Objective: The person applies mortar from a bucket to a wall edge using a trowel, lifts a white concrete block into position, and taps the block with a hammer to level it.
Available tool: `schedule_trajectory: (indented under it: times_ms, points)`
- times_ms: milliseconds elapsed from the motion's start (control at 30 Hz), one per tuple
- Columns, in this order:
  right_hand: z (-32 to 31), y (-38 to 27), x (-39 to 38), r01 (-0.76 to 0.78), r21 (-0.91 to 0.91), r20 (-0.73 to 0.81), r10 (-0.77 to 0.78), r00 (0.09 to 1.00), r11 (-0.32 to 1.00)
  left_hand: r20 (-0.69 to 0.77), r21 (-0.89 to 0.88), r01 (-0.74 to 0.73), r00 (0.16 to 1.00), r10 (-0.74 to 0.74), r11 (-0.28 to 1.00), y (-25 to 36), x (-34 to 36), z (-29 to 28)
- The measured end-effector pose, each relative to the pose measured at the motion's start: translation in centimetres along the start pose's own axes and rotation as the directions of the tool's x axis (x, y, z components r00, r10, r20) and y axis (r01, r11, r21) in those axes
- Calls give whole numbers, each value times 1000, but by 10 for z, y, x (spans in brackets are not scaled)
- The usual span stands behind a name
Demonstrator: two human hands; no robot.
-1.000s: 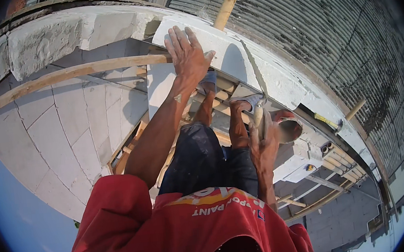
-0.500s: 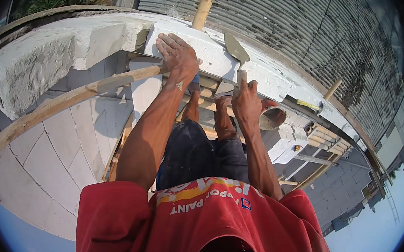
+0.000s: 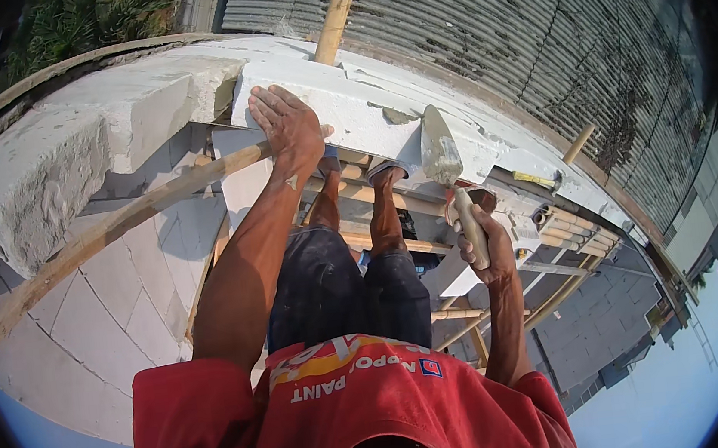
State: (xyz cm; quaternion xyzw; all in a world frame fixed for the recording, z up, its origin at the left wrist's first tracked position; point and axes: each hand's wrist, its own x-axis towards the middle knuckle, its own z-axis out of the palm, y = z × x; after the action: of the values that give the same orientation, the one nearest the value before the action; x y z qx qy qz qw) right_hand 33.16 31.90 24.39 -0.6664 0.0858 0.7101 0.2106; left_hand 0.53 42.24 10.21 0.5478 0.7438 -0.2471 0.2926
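My left hand (image 3: pixel 289 129) lies with its fingers stretched flat on the white block (image 3: pixel 347 104) that tops the wall, its thumb out to the right. To the right, my right hand (image 3: pixel 489 244) grips the pale handle of a trowel (image 3: pixel 440 149). The trowel's pointed, mortar-smeared blade faces up and tilts away from me beside the block's near edge. A grey mortar patch (image 3: pixel 396 116) sits on the block just left of the blade. Behind the right hand a reddish bucket (image 3: pixel 483 188) shows only in part.
A wooden pole (image 3: pixel 158 198) slants from the lower left to near my left hand. Beyond the wall is a corrugated roof (image 3: pixel 462 33), with a wooden post (image 3: pixel 337 20) standing before it. A yellow-handled hammer (image 3: pixel 536 179) lies at right. Bamboo poles (image 3: pixel 569 234) run below; my feet stand among them.
My right hand has drawn back and to the right with the trowel, whose blade has turned over. Mortar now shows on the block. My left hand stays flat on the block as the view shifts.
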Motion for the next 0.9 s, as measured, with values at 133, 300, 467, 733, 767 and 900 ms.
schedule_trajectory:
  times_ms: [133, 300, 467, 733, 767, 900]
  points:
    - [16, -21, 49, 105, 37, -11, -105, 994, 994, -7, 28, -15, 1000, 16, 999, 0, 1, 1]
    - [-12, -77, 96, 139, -200, -50, -151, 987, 970, -29, 69, -27, 999, 29, 997, -4, 0, 11]
    - [-88, -146, 123, 96, -832, -121, -347, 930, 547, -98, 125, -64, 992, 76, 990, -20, 4, 19]
    - [-71, -180, 216, -154, -910, -43, -282, 959, -386, -32, 220, 16, 999, -9, 975, -9, 9, 15]
    - [-56, -174, 224, -105, -913, 4, -265, 964, -394, -34, 201, 5, 999, 2, 980, -8, 8, 16]
    - [33, -149, 222, 53, -920, 137, -192, 972, -388, -38, 158, -5, 999, 11, 987, -11, 6, 14]
